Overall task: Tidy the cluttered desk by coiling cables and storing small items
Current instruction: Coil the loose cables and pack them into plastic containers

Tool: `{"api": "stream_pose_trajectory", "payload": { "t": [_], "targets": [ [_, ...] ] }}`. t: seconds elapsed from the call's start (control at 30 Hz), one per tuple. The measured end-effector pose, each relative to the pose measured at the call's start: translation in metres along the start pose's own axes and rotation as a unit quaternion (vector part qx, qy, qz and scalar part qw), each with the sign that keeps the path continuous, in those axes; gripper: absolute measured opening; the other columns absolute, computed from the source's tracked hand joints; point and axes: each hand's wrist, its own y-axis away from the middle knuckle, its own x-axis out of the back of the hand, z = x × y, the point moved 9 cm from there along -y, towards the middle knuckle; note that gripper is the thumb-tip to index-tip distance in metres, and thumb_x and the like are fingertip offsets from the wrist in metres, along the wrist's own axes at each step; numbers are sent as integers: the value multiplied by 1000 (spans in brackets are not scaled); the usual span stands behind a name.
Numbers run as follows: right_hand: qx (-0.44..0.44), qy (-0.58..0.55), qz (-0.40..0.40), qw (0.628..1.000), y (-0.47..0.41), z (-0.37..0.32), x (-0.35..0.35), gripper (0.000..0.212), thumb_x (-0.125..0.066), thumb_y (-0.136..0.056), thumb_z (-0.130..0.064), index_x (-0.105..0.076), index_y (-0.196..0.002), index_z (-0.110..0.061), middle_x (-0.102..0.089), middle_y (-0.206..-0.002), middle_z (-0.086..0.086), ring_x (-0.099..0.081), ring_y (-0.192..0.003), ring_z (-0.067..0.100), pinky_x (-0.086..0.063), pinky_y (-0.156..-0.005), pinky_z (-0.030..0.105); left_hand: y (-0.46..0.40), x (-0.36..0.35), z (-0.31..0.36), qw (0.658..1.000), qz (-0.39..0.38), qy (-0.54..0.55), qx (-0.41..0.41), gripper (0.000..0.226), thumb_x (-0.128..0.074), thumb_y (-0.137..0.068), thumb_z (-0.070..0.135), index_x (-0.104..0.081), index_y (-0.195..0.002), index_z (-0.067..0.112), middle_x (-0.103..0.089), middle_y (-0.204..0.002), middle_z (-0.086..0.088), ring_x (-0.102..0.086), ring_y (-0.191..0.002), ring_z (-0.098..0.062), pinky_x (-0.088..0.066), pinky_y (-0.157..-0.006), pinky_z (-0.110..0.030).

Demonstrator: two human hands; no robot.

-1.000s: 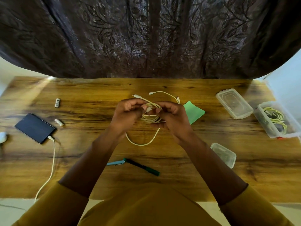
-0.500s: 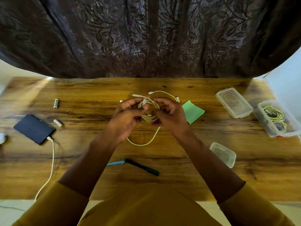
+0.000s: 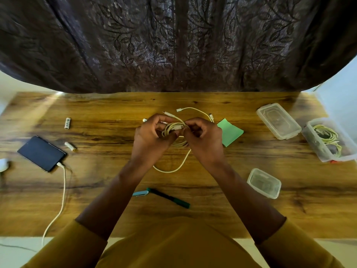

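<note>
Both hands met over the middle of the desk point(image 3: 193, 209), fingers curled around a cream multi-head charging cable point(image 3: 173, 128). The left hand point(image 3: 150, 138) gripped the small bundle of loops; the right hand point(image 3: 202, 140) pinched a strand at the bundle's top edge. A slack loop hung below the hands toward the person, and several short plug-tipped branches fanned out beyond the knuckles.

To coil it well, the left hand would best keep the loops stacked flat and even while the right fed the slack in gently, matching loop size and avoiding twist; the branching heads looked likely to spring free unless tucked or wrapped last.

The cable seemed smooth, rubbery and pliant. The desk showed glossy, knotted wood grain. Right of the right hand lay a matte green sticky-note pad point(image 3: 229, 132), touching nothing else; farther right stood a clear plastic container point(image 3: 328, 140) holding coiled yellowish cable, with a lidded clear box point(image 3: 278, 120) beside it. A smaller clear tub point(image 3: 264, 182) sat nearer the right forearm. Well left of the left hand lay a dark phone point(image 3: 41, 153), plugged in.
</note>
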Motion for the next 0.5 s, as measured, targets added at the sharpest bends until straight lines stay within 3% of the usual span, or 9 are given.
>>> {"api": "stream_pose_trajectory", "payload": {
  "t": [0.13,0.27,0.43,0.5],
  "targets": [
    [13,10,19,1000,3,-3,3,11,-70,-96,-12,-78,-104,-16,-76,-89,-9,-73,-76,10,-63,-66,43,5,13,8,989,57,-138,-9,28,-85,-81,47,-70,-100,32,-68,-84,24,-65,-79,11,-45,-61,-5],
    [15,37,31,999,6,-6,2,12,-71,-96,-13,-78,-105,-18,-76,-90,-10,-72,-78,6,-63,-68,38,7,16,18,974,74,-212,-23,32,-80,-82,58,-76,-90,27,-74,-83,16,-65,-72,5,-48,-63,-20],
    [24,47,34,998,7,-8,2,13,-71,-95,-11,-77,-104,-18,-76,-90,-10,-72,-77,5,-62,-66,37,4,11,20,976,52,-212,-17,18,-81,-87,40,-80,-97,24,-77,-86,12,-69,-74,1,-45,-62,-13],
    [28,47,33,998,7,-8,1,13,-71,-95,-9,-77,-103,-17,-76,-90,-8,-72,-76,7,-62,-66,39,3,11,23,979,55,-195,-23,19,-81,-87,30,-79,-105,25,-77,-86,11,-71,-76,-3,-51,-65,-18]
  ]
}}
